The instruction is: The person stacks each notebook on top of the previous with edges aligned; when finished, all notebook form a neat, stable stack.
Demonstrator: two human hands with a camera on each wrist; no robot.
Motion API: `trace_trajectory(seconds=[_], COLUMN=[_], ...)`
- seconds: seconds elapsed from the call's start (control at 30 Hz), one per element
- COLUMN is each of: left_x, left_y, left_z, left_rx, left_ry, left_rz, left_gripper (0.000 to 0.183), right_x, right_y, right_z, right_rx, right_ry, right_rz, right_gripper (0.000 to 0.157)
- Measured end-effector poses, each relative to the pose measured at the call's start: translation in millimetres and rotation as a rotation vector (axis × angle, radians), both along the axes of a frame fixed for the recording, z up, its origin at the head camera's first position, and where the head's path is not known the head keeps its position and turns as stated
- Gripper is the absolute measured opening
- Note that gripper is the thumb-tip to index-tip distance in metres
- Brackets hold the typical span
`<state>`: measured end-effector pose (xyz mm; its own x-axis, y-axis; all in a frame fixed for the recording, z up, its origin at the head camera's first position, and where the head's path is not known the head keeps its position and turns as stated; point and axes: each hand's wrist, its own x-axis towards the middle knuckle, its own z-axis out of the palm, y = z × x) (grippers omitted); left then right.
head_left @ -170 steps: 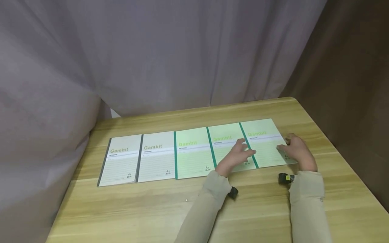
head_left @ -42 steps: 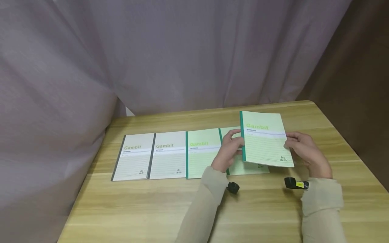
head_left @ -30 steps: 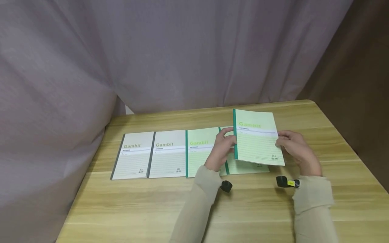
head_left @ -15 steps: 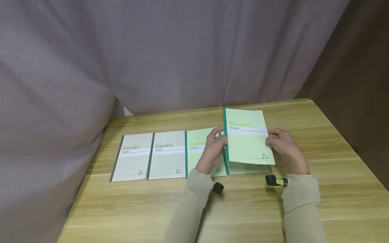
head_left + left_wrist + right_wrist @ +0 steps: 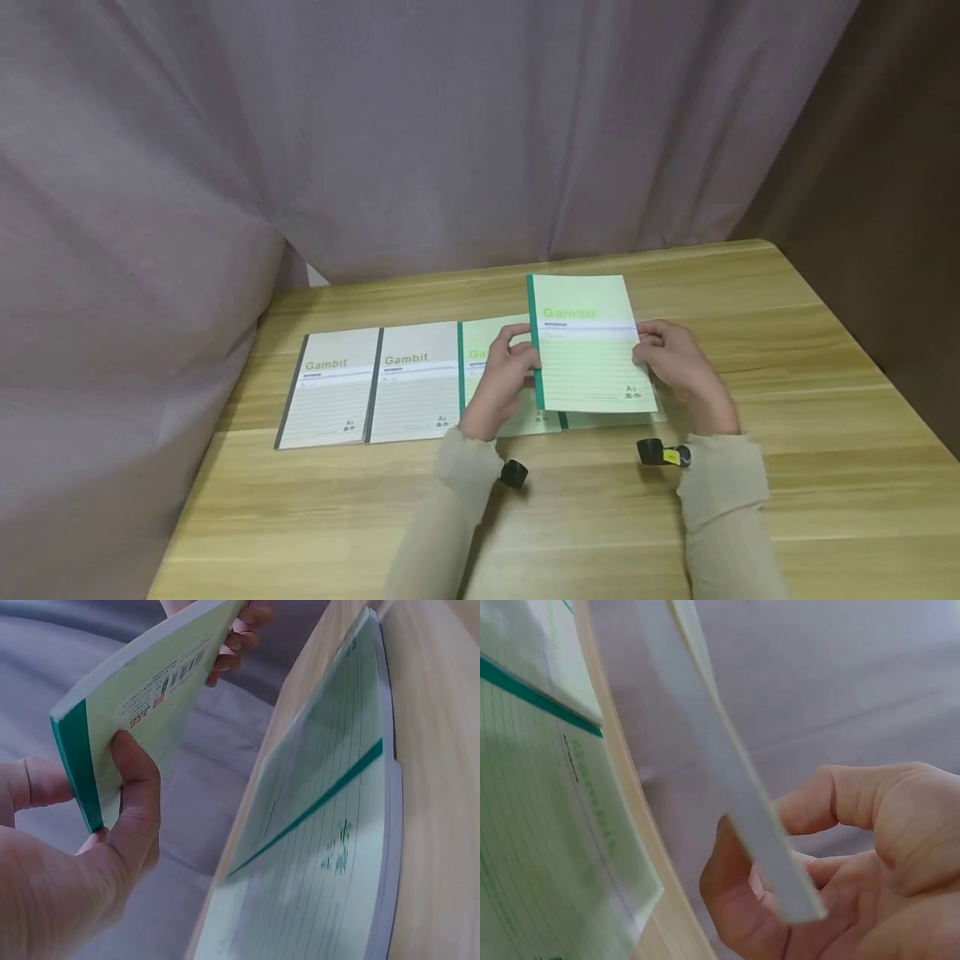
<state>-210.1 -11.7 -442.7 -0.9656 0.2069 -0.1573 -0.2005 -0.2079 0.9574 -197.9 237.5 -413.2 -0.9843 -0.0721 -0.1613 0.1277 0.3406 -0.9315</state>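
Note:
Both hands hold a pale green notebook (image 5: 588, 358) with a dark green spine, raised above the table with its "Gambit" cover facing up. The left hand (image 5: 498, 379) pinches the spine edge, thumb on the cover and fingers underneath; the left wrist view shows the barcode on the notebook's back. At the opposite long edge, the right hand (image 5: 686, 367) pinches the page side. Beneath lie two more green notebooks, the left one (image 5: 472, 333) partly covered by the left hand, the right one (image 5: 615, 419) mostly hidden by the raised notebook.
Two white notebooks with grey spines, the outer one (image 5: 330, 408) and the inner one (image 5: 416, 400), continue the row leftward on the wooden table (image 5: 600, 533). A grey curtain (image 5: 420, 133) hangs behind the table, and a brown one (image 5: 885, 208) at the right.
The rightmost green notebook, flat on the table at first, has been picked up by both hands. It has since been carried leftward over the neighbouring green notebooks.

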Motion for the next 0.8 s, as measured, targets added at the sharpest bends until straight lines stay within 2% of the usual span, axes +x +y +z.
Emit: trace_trajectory(seconds=[0.23, 0.4, 0.8], left_x=[4.9, 5.4, 2.8], left_y=[-19, -32, -62], left_z=[0.1, 3.2, 0.9], left_rx=[-0.028, -0.048, -0.116], left_ry=[0.008, 0.014, 0.001], left_rz=[-0.010, -0.024, -0.026], left_gripper=[0.064, 0.064, 0.060], right_x=[2.4, 1.9, -1.4], right_y=[-19, -28, -54], right_z=[0.4, -1.6, -5.2], right_rx=[0.032, 0.022, -0.037], right_ry=[-0.031, -0.033, -0.024], right_rz=[-0.009, 0.002, 0.043], right_gripper=[0.061, 0.059, 0.059])
